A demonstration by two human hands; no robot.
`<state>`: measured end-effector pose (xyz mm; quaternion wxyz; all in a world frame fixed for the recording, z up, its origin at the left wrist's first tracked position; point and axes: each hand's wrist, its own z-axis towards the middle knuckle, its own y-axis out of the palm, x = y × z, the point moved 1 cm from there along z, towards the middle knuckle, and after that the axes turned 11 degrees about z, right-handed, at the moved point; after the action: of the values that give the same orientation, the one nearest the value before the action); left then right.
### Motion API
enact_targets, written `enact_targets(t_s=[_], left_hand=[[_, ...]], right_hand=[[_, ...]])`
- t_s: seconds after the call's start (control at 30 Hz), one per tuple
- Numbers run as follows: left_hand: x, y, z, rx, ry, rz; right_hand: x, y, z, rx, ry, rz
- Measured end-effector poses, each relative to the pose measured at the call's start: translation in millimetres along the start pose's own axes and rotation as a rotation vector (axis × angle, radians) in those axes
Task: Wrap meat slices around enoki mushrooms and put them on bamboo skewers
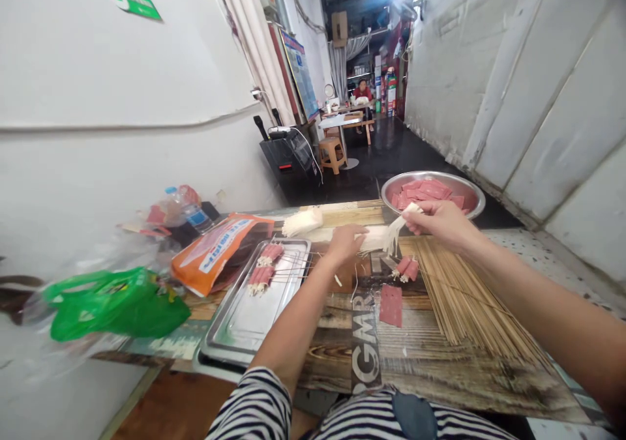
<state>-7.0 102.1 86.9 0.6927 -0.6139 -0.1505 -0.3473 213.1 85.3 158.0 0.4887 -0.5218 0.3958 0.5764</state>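
Note:
My right hand (pixel 435 220) is closed in a pinch around a bunch of enoki mushrooms (pixel 395 233), whose thin stems hang down over the wooden-patterned table. My left hand (pixel 346 241) rests at a flat pile of more enoki mushrooms (pixel 375 238), fingers stretched toward the right. Below the hanging stems lie small meat-wrapped rolls (pixel 407 268), and nearer me is one flat pink meat slice (pixel 391 306). Left of my left forearm, skewered rolls (pixel 261 277) sit on a metal tray (pixel 235 326). Many bamboo skewers (pixel 469 296) are spread under my right forearm.
A metal bowl (pixel 482 200) of pink meat slices stands at the far right. Another enoki clump (pixel 303 221) lies at the back edge. An orange package (pixel 215 254) and green plastic bag (pixel 112 306) crowd the left. A person (pixel 362 91) sits far behind.

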Motion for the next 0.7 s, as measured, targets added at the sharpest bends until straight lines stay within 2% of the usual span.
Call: enact_targets(t_s=[0.07, 0.2, 0.37, 0.47, 0.57, 0.63, 0.7], left_hand=[[8.1, -5.5, -4.1, -0.059, 0.02, -0.26], [32.5, -2.8, -20.6, -0.298, 0.02, -0.721], [41.8, 3.8, -38.5, -0.448, -0.156, -0.806], [33.8, 12.3, -42.8, -0.445, -0.19, -0.804], [26.2, 26.4, -47.8, -0.401, -0.285, -0.845], [25.2, 36.3, -52.7, -0.366, -0.359, -0.921], [27.8, 44.2, -58.2, -0.302, -0.413, -1.026]], right_hand=[[-1.1, 7.1, -3.7, -0.049, 0.002, -0.008], [4.7, 17.1, -9.0, -0.102, -0.007, 0.01], [21.5, 13.8, -18.7, -0.121, 0.055, 0.053], [28.1, 11.0, -26.6, -0.137, 0.161, 0.116], [30.7, 11.2, -34.2, -0.102, 0.188, 0.146], [33.4, 12.7, -40.1, -0.081, 0.157, 0.103], [38.4, 14.5, -47.6, -0.063, 0.032, -0.03]])
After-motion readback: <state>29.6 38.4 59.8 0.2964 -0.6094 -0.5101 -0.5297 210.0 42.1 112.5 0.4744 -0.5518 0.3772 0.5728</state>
